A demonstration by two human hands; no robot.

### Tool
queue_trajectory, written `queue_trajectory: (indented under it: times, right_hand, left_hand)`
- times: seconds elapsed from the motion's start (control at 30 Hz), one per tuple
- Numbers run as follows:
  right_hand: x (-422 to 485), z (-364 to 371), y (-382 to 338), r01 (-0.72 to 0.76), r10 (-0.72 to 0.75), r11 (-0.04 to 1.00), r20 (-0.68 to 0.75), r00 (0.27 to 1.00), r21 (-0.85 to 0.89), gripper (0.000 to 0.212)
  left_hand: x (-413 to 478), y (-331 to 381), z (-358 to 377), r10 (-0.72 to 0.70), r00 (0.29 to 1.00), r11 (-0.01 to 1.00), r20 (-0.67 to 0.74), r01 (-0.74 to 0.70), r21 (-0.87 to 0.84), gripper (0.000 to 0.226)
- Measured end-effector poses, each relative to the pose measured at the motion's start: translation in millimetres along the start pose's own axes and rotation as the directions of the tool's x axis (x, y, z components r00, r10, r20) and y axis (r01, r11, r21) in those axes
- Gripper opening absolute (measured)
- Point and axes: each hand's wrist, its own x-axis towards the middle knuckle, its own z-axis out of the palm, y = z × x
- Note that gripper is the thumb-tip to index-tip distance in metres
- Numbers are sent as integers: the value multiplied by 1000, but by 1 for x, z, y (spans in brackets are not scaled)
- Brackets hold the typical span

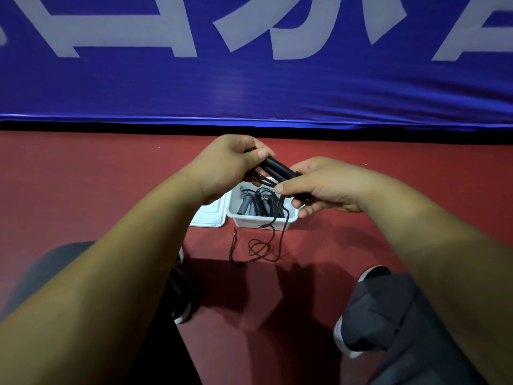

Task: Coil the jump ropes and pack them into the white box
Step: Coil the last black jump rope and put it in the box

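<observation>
Two handles (277, 169) in left grip (227, 162), right grip (322, 187); rope (232, 244) apparently reaches floor (361, 232).

Indoor light, fairly bright and even, coming from overhead and behind the person. A dark body shadow falls on the red floor (374, 190) at lower middle, with a small soft shadow beside the white box (261, 222). Sheen streaks on the blue banner (249, 93), and a bright glint along its lower fold. Black handles (277, 168) are crushed, almost no surface detail. Wide-angle warp: the banner edge bows, and the forearms (125, 259) balloon toward the bottom corners and go soft. White lettering (125, 23) smears at the far left edge. Centre is reasonably sharp.
</observation>
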Motion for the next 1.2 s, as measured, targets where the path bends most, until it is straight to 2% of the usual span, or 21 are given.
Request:
queue_trajectory:
  times: [0.1, 0.2, 0.37, 0.43, 0.53, 0.63, 0.87, 1.0, 1.1, 1.2]
  right_hand:
    - [1, 2, 2, 14, -13, 996, 9, 1000, -84, 20]
    - [2, 3, 5, 60, -59, 994, 20, 998, -94, 11]
    - [2, 3, 6, 101, -118, 972, -66, 991, -212, 11]
    - [1, 3, 5, 93, -118, 966, -89, 989, -239, 11]
    - [-1, 2, 7, 98, -109, 980, -55, 993, -172, 13]
    - [-7, 1, 2, 89, -105, 965, -53, 993, -247, 15]
    - [-11, 7, -7, 168, -214, 928, -108, 971, -333, 16]
    - [-8, 7, -7, 202, -249, 924, -112, 962, -324, 11]
    - [-6, 7, -4, 193, -253, 898, -105, 962, -396, 9]
    - [-8, 6, -6, 155, -235, 876, -124, 964, -456, 17]
  left_hand:
    - [0, -2, 2, -20, 1000, 1000, -9, 21, 21, 22]
    - [1, -2, 2, -21, 1000, 999, -11, 21, 24, 22]
    - [0, 0, -1, -2, 1000, 999, 15, 1, 32, 21]
    - [-2, 2, -2, 14, 1000, 998, 24, -15, 63, 18]
    - [-6, 5, -2, 42, 999, 989, 25, -45, 138, 15]
    - [-9, 6, 0, 76, 997, 972, 30, -80, 221, 13]
    - [-9, 5, -8, 95, 995, 970, 30, -99, 222, 13]
    - [-6, 4, -11, 84, 996, 978, 37, -89, 190, 13]
    - [-4, 1, -10, 77, 996, 975, 32, -82, 205, 13]
    - [-3, -1, -10, 93, 995, 971, 42, -100, 215, 13]
